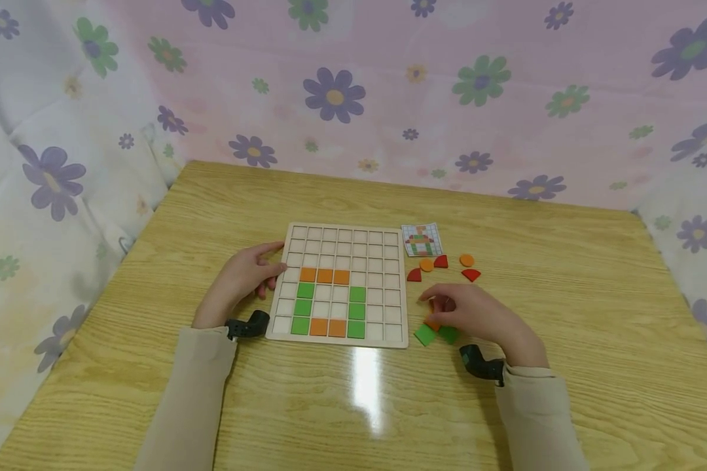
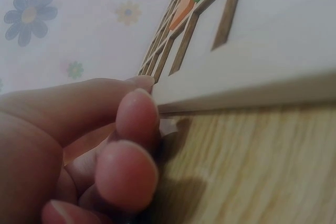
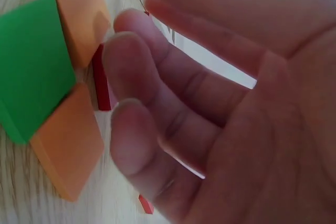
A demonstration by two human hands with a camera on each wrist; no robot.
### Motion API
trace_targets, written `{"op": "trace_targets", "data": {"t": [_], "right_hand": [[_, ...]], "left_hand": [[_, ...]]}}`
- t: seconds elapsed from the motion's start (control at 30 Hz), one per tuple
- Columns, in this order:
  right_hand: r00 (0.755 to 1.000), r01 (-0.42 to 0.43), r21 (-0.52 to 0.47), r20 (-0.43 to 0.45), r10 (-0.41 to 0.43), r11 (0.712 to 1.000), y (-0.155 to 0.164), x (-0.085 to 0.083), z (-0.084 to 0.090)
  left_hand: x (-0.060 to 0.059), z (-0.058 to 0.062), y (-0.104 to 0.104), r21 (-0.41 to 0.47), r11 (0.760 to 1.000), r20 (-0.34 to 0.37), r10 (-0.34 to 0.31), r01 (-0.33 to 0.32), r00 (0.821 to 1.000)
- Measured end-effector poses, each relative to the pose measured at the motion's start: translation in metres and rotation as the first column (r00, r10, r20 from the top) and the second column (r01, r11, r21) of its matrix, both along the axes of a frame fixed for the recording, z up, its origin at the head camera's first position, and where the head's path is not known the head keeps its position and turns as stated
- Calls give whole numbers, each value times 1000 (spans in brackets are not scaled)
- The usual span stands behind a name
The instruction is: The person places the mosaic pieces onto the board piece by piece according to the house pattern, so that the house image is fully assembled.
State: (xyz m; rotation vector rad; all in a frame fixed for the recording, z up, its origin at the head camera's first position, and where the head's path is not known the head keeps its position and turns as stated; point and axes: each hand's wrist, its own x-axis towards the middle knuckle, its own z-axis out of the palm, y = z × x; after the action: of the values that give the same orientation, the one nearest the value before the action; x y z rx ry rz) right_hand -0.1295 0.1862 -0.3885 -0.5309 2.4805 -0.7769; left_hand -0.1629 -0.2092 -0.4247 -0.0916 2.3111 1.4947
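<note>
A wooden grid board (image 1: pixel 376 248) lies on the table, with orange squares (image 1: pixel 325 276) and green squares (image 1: pixel 357 311) set in some cells. My left hand (image 1: pixel 243 275) rests at the board's left edge; in the left wrist view a fingertip (image 2: pixel 143 81) touches its rim and the other fingers bend loosely below. Over a small group of loose tiles hovers my right hand (image 1: pixel 468 315), its fingers bent. That group holds green tiles (image 3: pixel 37 66) and orange tiles (image 3: pixel 71 142). No tile shows between the right fingers in the right wrist view.
A small pattern card (image 1: pixel 421 240) lies beyond the board's upper right corner. Below it are red quarter-round pieces (image 1: pixel 471 275) and orange discs (image 1: pixel 467 260). A flowered cloth (image 1: pixel 377 137) hangs behind the wooden table (image 1: pixel 306 405).
</note>
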Motion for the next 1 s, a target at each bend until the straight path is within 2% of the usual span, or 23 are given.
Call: {"op": "trace_targets", "data": {"t": [0.2,0.37,0.63,0.87,1.0], "right_hand": [[999,-36,52,3,36,998,2,1,-1],[1000,-28,91,-9,29,995,-1,2,-1],[995,24,259,-102,3,966,-7,5,1],[995,39,310,-103,-7,950,-8,3,5],[996,31,295,-93,-3,955,-7,3,7]], "left_hand": [[0,-1,0,-7,1000,5,-3,3,1000],[0,-1,0,-8,1000,-5,-8,8,1000],[-1,-1,1,-11,1000,-3,-9,9,1000],[-2,-1,1,-16,1000,-1,-15,15,1000],[-2,0,1,-71,997,-13,-27,26,1000]]}}
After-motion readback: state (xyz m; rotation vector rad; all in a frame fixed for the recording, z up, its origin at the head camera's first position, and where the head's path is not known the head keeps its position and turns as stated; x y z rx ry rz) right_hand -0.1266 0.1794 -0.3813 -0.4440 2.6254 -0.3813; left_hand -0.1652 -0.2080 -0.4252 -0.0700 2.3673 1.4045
